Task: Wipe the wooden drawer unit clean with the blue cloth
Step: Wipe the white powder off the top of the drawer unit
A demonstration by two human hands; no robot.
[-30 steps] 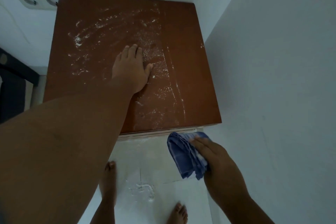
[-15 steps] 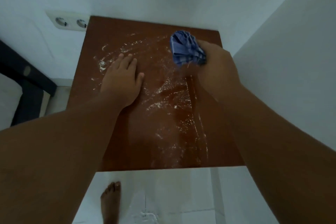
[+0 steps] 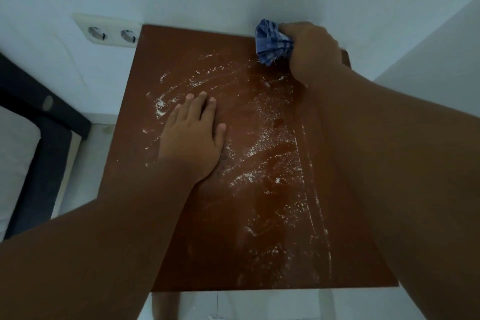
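Work seems only begun: white powder (image 3: 262,143) covers most of the wooden drawer unit (image 3: 181,241), the right hand (image 3: 313,53) has its grip closed around the blue cloth (image 3: 271,43) at 1 o'clock, the left hand (image 3: 193,138) lies flat and empty at the middle, and no writing is readable.

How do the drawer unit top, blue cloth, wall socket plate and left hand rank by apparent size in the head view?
1. Drawer unit top, by far the largest.
2. Left hand.
3. Wall socket plate.
4. Blue cloth, bunched in the right hand, partly hidden, so its place against the plate is uncertain.
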